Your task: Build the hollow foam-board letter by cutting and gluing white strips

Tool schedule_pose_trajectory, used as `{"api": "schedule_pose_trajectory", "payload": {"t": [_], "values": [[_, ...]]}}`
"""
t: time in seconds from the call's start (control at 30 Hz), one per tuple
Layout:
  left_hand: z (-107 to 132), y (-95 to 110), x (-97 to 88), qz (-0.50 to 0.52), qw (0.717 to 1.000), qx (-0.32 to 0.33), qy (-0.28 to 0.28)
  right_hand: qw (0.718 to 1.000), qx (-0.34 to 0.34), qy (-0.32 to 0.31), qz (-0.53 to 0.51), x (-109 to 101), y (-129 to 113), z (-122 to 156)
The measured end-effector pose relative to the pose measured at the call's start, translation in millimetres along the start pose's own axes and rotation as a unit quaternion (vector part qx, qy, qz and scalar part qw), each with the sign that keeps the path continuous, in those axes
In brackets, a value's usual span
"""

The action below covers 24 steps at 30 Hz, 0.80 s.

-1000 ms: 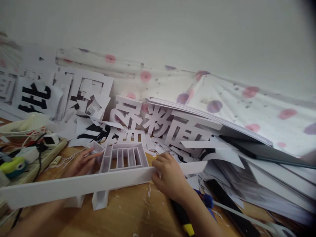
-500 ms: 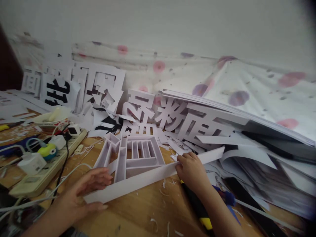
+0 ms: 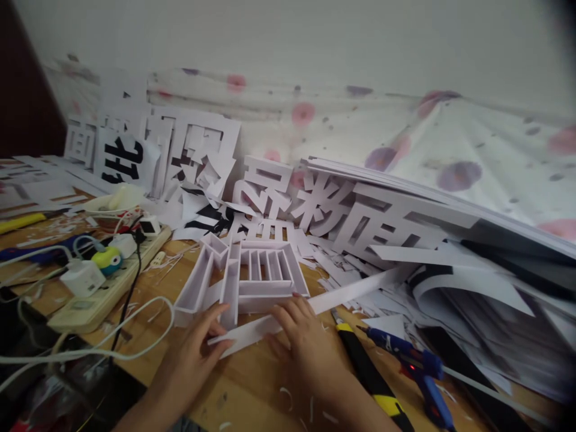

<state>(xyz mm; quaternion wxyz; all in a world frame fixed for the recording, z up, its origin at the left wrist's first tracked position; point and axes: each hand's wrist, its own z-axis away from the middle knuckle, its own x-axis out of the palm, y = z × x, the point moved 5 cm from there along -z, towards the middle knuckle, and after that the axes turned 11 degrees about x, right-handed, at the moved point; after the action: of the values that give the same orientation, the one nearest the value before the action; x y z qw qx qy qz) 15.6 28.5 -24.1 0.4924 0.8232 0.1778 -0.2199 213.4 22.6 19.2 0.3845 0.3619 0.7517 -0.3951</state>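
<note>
A long white foam-board strip (image 3: 346,291) slants from lower left to upper right in front of me. My left hand (image 3: 198,348) is at its near left end, thumb in front and fingers behind, closed around the tip. Further along, my right hand (image 3: 297,336) grips the strip near its middle between thumb and fingers. Just behind the strip lies a white letter shape with raised walls (image 3: 272,288), partitioned into narrow compartments. The strip's left end almost touches the wall of this shape.
A blue glue gun (image 3: 405,354) with a red light and a black-and-yellow cutter (image 3: 364,366) lie right. A power strip (image 3: 85,309) with plugs and cables occupies the left. Cut-out white characters (image 3: 324,204) lean at the back; paper scraps (image 3: 346,270) surround them.
My right hand has slid left and toward me along the strip. My left hand has moved right and closed on the strip's end. The view has shifted, showing the glue gun fully.
</note>
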Motion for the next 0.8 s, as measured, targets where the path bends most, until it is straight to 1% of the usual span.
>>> {"api": "schedule_pose_trajectory", "payload": {"t": [0.1,0.17,0.27,0.37,0.47,0.57,0.63,0.73,0.8], "values": [[2.6,1.9,7.8,0.024,1.000,-0.003,0.007,0.999,0.019,-0.033,0.013,7.1,-2.2,-0.6],[7.2,1.3,12.1,0.083,0.996,-0.016,0.010,0.998,0.020,-0.048,0.019,3.5,0.2,-2.2],[14.4,2.4,18.4,0.172,0.984,-0.048,0.006,0.996,-0.003,-0.086,0.010,-6.9,1.6,-2.6],[19.0,6.7,27.0,0.226,0.971,-0.072,-0.030,0.992,-0.014,-0.124,0.016,-12.7,2.8,-0.2],[23.0,6.5,32.8,0.250,0.961,-0.106,-0.055,0.989,-0.016,-0.145,0.030,-8.9,5.4,3.7],[26.2,2.1,30.6,0.250,0.957,-0.139,-0.047,0.987,-0.018,-0.160,0.027,-1.5,7.9,7.3],[27.1,0.7,26.5,0.260,0.954,-0.148,-0.036,0.986,-0.018,-0.162,0.023,1.0,8.7,8.0],[26.9,2.3,19.9,0.282,0.948,-0.148,-0.010,0.988,-0.015,-0.151,0.012,0.5,8.9,6.9],[26.9,5.2,16.5,0.292,0.947,-0.134,0.013,0.991,-0.008,-0.137,0.005,-0.6,9.4,5.8]]}}
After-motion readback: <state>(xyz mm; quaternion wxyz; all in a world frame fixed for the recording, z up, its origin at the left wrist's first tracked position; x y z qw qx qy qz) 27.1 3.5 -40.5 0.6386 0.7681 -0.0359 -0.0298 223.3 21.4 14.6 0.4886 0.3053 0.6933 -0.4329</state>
